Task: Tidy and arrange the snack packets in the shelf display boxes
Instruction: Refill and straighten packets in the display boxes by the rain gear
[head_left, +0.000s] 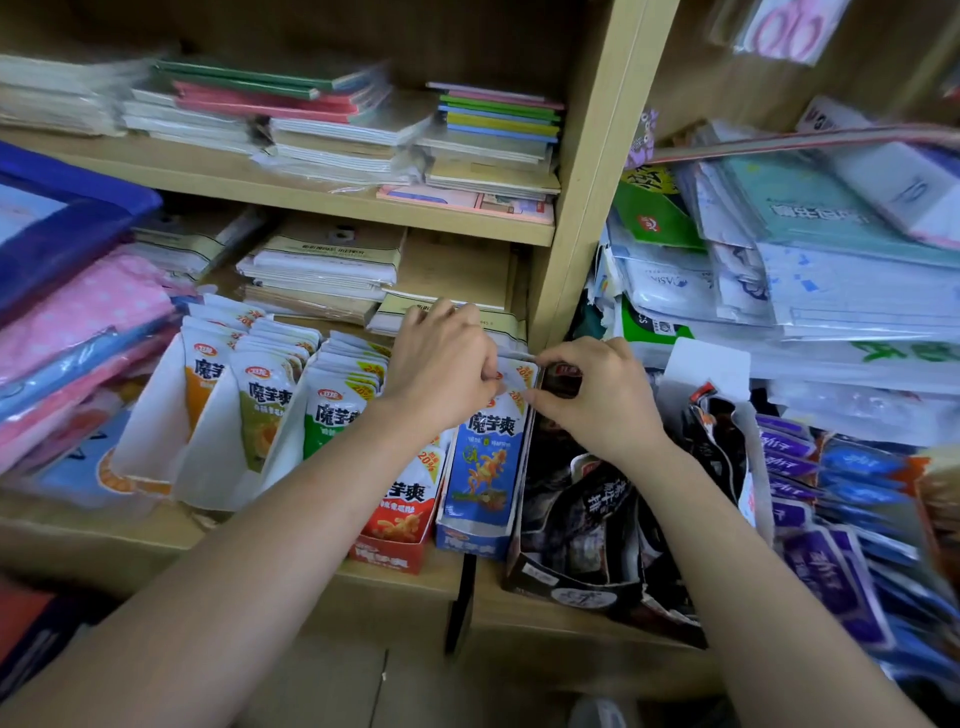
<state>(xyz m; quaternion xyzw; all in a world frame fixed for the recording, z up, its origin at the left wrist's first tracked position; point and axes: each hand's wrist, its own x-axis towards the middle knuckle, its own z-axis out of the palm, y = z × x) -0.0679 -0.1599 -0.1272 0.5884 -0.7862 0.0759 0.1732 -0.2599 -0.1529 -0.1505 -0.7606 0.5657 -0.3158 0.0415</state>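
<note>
Both your hands are at the tops of the blue packets in their box.
Your left hand (441, 369) curls its fingers over the upper edge of the blue packets (485, 457). Your right hand (597, 395) pinches that same edge from the other side between thumb and forefinger. The packets stand upright in the blue box (470, 540) on the shelf (156, 530). This box touches the red box (387, 556) on its left and the black box (566, 587) on its right. Green packets (332, 415) and orange packets (208, 379) stand further left. Stacked notebooks (322, 270) lie behind your hands.
</note>
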